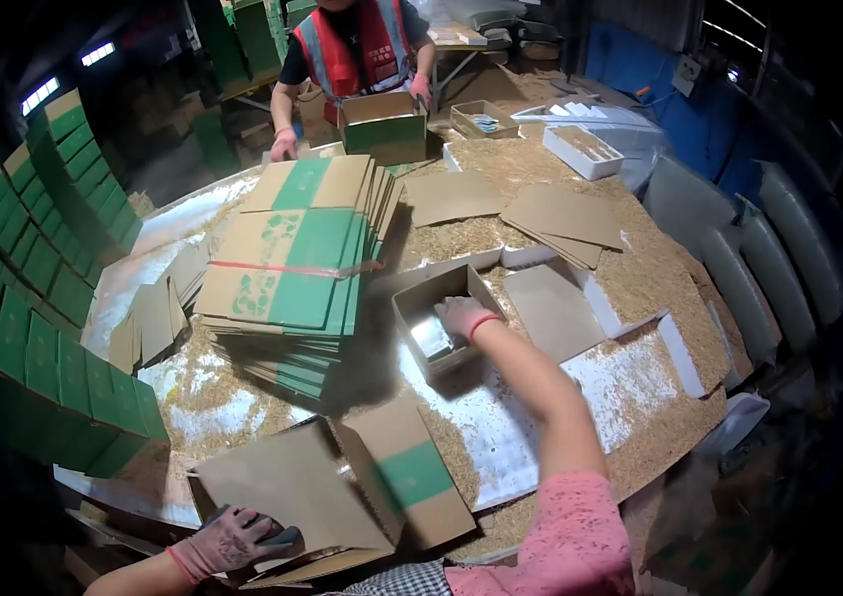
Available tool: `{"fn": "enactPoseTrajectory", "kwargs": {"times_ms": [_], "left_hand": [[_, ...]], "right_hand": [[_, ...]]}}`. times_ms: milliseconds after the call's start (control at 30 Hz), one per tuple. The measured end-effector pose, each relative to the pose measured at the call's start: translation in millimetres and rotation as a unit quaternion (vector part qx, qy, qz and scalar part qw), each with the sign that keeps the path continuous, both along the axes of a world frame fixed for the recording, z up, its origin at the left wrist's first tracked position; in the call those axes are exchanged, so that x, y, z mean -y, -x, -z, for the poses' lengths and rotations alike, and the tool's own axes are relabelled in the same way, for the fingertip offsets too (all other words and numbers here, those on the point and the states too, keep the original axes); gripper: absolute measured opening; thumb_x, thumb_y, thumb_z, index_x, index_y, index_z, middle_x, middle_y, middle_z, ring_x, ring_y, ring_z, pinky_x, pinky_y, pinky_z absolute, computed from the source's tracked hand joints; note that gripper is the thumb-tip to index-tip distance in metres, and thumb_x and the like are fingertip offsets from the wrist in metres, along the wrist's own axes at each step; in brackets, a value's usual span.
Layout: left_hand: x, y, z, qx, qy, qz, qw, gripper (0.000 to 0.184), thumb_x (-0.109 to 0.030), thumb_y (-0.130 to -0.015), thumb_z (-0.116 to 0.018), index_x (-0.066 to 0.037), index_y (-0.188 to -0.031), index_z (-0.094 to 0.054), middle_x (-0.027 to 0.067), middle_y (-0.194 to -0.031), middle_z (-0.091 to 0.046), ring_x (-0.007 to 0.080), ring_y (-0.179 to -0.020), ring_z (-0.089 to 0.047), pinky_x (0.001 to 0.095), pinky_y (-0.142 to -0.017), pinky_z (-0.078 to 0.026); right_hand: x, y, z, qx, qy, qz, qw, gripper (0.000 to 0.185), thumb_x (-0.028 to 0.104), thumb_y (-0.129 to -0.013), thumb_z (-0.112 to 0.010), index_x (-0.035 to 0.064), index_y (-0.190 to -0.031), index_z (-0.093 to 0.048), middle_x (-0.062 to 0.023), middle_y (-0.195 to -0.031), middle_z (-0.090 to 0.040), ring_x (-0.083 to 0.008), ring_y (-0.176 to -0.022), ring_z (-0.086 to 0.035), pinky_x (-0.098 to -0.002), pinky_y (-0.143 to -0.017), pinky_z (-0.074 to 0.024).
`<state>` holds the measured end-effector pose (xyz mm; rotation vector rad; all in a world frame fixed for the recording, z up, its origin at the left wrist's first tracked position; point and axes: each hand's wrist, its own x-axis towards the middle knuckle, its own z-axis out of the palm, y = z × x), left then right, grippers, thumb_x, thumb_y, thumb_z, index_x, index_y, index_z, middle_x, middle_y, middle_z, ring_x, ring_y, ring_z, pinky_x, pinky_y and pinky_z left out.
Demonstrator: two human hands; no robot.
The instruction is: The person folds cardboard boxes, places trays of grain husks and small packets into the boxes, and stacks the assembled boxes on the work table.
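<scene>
My left hand (230,542), in a pink glove with dark fingertips, is closed on the near edge of an open cardboard box (292,482) with a green band. That box is tilted at the table's front edge with its flaps spread. My right hand (466,318), also gloved, reaches into a small open carton (429,366) in the middle of the table. Its fingers are bent and partly hidden, so what they hold cannot be made out. Silvery packets (431,338) lie inside, beside that hand.
A strapped stack of flat green-and-brown cartons (287,248) stands left of centre. Loose cardboard sheets (565,219) and a white tray (582,154) lie on the sawdust-covered table (511,437). Opposite, a co-worker (357,50) handles a green box (386,139). Green boxes (54,368) are stacked at left.
</scene>
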<state>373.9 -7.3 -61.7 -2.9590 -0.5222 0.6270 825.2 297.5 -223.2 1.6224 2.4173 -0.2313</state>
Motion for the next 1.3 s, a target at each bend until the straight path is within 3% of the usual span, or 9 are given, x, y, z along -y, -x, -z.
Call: {"fn": "enactPoseTrajectory", "kwargs": {"times_ms": [200,300,400,533,733,833,1000,1133,1300], "left_hand": [[-6,-16,-21,-0.110,0.184,-0.132,0.968,0.051,-0.033,-0.087,-0.054,-0.020,-0.135,-0.048,0.0128,-0.122,-0.053,0.0334,-0.108,-0.055,0.0428,-0.092,-0.045],[-33,-44,-59,0.078,0.432,-0.386,0.811,0.058,-0.043,-0.086,-0.060,-0.020,-0.136,-0.046,0.0147,-0.121,-0.056,0.0270,-0.106,-0.060,0.0397,-0.095,-0.044],[-25,-81,-40,0.129,0.033,-0.219,0.967,0.068,-0.047,-0.083,-0.061,-0.011,-0.138,-0.041,0.0203,-0.135,-0.042,0.0395,-0.127,-0.039,0.0511,-0.103,-0.033],[-11,-43,31,0.102,0.090,-0.208,0.969,0.061,-0.046,-0.084,-0.059,-0.011,-0.132,-0.048,0.0166,-0.134,-0.047,0.0374,-0.122,-0.046,0.0475,-0.102,-0.038],[-8,7,-46,0.299,-0.278,-0.451,0.794,0.057,-0.015,-0.079,-0.061,-0.003,-0.132,-0.044,0.0247,-0.128,-0.046,0.0404,-0.118,-0.044,0.0469,-0.103,-0.034],[17,79,2,0.511,-0.033,-0.580,0.633,0.056,-0.019,-0.092,-0.054,0.001,-0.141,-0.033,0.0180,-0.141,-0.040,0.0277,-0.131,-0.037,0.0358,-0.110,-0.027],[108,92,78,0.640,0.370,-0.630,0.235,0.075,-0.044,-0.096,-0.048,-0.003,-0.149,-0.014,0.0104,-0.152,-0.025,0.0225,-0.136,-0.032,0.0346,-0.109,-0.033],[75,42,118,0.501,0.243,-0.578,0.597,0.097,-0.053,-0.087,-0.055,0.003,-0.148,-0.003,0.0244,-0.154,-0.010,0.0325,-0.144,-0.009,0.0363,-0.117,-0.011],[68,19,106,0.411,0.136,-0.666,0.608,0.116,-0.055,-0.073,-0.071,0.005,-0.146,-0.004,0.0364,-0.136,-0.036,0.0452,-0.121,-0.047,0.0433,-0.103,-0.039]], "right_hand": [[-16,-5,6,0.152,-0.097,-0.097,0.979,0.028,0.016,-0.092,-0.043,0.0082,-0.102,-0.067,-0.0110,-0.106,-0.066,-0.0220,-0.096,-0.064,-0.0361,-0.083,-0.0493],[-9,-20,-21,0.101,-0.073,-0.052,0.991,0.027,0.021,-0.087,-0.053,0.0094,-0.105,-0.068,-0.0100,-0.107,-0.067,-0.0230,-0.102,-0.063,-0.0363,-0.089,-0.0478],[31,-20,-95,-0.083,0.018,0.063,0.994,0.030,0.024,-0.085,-0.058,0.0121,-0.112,-0.066,-0.0111,-0.115,-0.065,-0.0263,-0.110,-0.059,-0.0379,-0.092,-0.0466],[85,2,-166,-0.332,-0.031,-0.010,0.943,0.030,0.017,-0.086,-0.053,0.0111,-0.113,-0.064,-0.0150,-0.113,-0.064,-0.0324,-0.106,-0.059,-0.0391,-0.093,-0.0449],[221,151,-199,-0.343,-0.203,-0.435,0.807,0.038,0.018,-0.080,-0.063,0.0164,-0.118,-0.060,-0.0132,-0.130,-0.052,-0.0345,-0.120,-0.048,-0.0484,-0.096,-0.0424],[237,182,-113,-0.203,-0.128,-0.528,0.814,0.043,0.027,-0.081,-0.065,0.0122,-0.121,-0.057,-0.0142,-0.122,-0.055,-0.0324,-0.113,-0.051,-0.0448,-0.098,-0.0408],[211,108,-151,-0.434,-0.180,-0.327,0.820,0.042,0.012,-0.083,-0.052,0.0060,-0.124,-0.055,-0.0167,-0.131,-0.050,-0.0387,-0.123,-0.046,-0.0506,-0.106,-0.0349],[251,181,-80,-0.369,-0.042,-0.352,0.859,0.055,0.016,-0.078,-0.065,0.0068,-0.129,-0.049,-0.0210,-0.143,-0.035,-0.0415,-0.137,-0.026,-0.0536,-0.112,-0.0228],[270,174,-59,-0.451,-0.074,-0.048,0.888,0.075,0.021,-0.082,-0.064,-0.0054,-0.141,-0.026,-0.0271,-0.144,-0.026,-0.0433,-0.130,-0.030,-0.0440,-0.111,-0.0252]]}}
